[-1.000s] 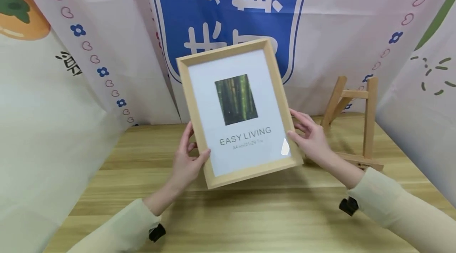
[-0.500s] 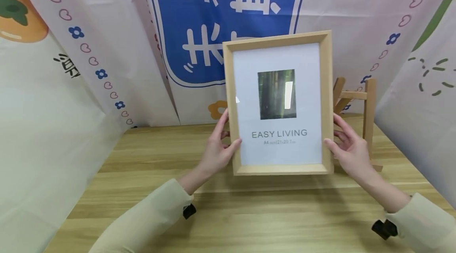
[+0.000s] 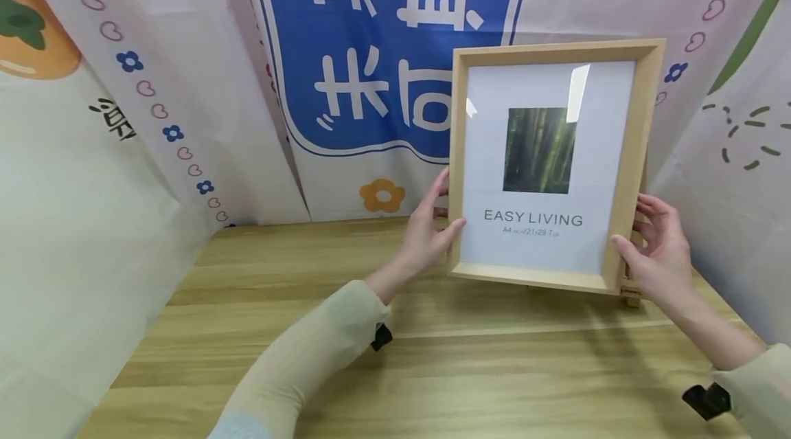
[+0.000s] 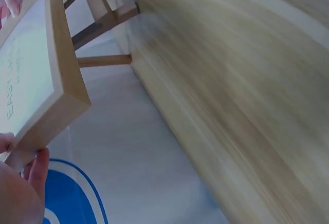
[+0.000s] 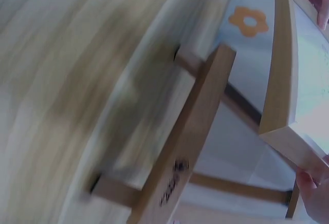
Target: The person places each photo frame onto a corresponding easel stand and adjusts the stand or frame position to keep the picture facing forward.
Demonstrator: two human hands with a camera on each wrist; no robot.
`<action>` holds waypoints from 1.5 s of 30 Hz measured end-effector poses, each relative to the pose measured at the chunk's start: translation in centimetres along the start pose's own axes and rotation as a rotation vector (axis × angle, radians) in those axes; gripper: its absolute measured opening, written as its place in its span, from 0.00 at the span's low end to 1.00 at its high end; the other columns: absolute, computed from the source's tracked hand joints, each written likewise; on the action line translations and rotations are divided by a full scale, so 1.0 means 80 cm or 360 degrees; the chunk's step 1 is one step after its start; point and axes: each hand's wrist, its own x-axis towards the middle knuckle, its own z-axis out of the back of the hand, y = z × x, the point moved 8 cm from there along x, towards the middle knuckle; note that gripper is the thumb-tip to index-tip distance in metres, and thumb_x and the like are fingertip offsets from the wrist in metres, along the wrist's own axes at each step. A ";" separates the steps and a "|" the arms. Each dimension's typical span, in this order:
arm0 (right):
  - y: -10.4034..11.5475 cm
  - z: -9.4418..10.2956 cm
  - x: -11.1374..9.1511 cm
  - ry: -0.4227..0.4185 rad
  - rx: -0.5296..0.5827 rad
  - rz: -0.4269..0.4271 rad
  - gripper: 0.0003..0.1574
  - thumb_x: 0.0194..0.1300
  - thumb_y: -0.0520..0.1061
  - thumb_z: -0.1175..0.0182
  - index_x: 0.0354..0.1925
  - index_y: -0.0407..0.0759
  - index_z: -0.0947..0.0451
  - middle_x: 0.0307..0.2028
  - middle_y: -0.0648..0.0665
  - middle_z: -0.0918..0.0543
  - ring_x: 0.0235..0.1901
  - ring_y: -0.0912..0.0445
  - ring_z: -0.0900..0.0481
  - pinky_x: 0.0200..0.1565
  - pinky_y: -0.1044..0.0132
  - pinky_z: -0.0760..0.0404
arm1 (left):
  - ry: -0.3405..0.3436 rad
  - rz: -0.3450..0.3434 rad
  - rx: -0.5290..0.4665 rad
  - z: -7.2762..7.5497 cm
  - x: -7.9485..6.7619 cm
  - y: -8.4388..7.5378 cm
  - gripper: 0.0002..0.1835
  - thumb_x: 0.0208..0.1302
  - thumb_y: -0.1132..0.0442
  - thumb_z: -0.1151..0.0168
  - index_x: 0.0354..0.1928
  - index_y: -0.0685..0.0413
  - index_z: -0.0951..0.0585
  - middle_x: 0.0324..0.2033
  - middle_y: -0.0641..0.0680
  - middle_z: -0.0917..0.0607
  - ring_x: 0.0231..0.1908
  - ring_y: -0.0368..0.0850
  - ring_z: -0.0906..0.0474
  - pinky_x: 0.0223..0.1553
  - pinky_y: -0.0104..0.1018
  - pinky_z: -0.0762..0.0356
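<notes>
A pale wooden picture frame (image 3: pixel 537 246) shows a small bamboo photo on white and the words EASY LIVING. It is held slightly tilted above the table. My left hand (image 3: pixel 426 229) grips its left side, thumb on the front edge and fingers behind. My right hand (image 3: pixel 664 253) holds the lower right side the same way. Behind the frame stands a small wooden easel (image 5: pixel 190 126), mostly hidden by it in the head view. Both wrist views show the easel's legs and its ledge, with the frame's lower edge apart from the ledge.
Wood-grain table (image 3: pixel 395 384) extends beneath the arms. A white cloth backdrop (image 3: pixel 185 82) with a blue sign (image 3: pixel 371 130) and an orange flower (image 3: pixel 382 196) rises behind it. Cloth walls stand at both sides.
Both hands have carried the picture frame to the right and slightly up, from beside the easel to in front of it. The frame's earlier strong lean has turned to nearly upright.
</notes>
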 end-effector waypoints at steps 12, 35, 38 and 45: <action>-0.011 0.068 0.003 -0.0184 -0.0111 -0.0075 0.42 0.50 0.16 0.54 0.60 0.42 0.47 0.52 0.48 0.37 0.43 0.62 0.30 0.36 0.83 0.27 | 0.0016 0.0045 -0.0007 -0.078 0.050 0.057 0.46 0.53 0.74 0.38 0.68 0.37 0.49 0.54 0.55 0.30 0.32 0.45 0.22 0.34 0.27 0.23; -0.054 0.125 0.006 -0.0312 -0.0604 -0.0310 0.42 0.55 0.21 0.55 0.63 0.47 0.53 0.52 0.53 0.40 0.43 0.64 0.33 0.38 0.85 0.31 | -0.0043 0.0089 0.0372 -0.150 0.053 0.072 0.48 0.54 0.66 0.36 0.69 0.32 0.54 0.64 0.41 0.41 0.49 0.36 0.30 0.43 0.18 0.32; -0.058 0.125 0.007 -0.0314 -0.0498 -0.0288 0.41 0.54 0.21 0.56 0.62 0.46 0.51 0.52 0.52 0.39 0.43 0.63 0.32 0.38 0.85 0.30 | -0.0039 0.0106 0.0337 -0.153 0.053 0.076 0.48 0.54 0.66 0.36 0.69 0.31 0.54 0.63 0.41 0.39 0.42 0.35 0.28 0.40 0.18 0.29; -0.066 0.125 0.010 -0.0298 -0.0502 -0.0294 0.41 0.55 0.22 0.56 0.62 0.47 0.51 0.54 0.51 0.39 0.45 0.62 0.33 0.39 0.86 0.31 | -0.0055 0.0113 0.0326 -0.154 0.054 0.082 0.47 0.54 0.67 0.36 0.69 0.33 0.53 0.60 0.43 0.35 0.37 0.35 0.27 0.37 0.17 0.29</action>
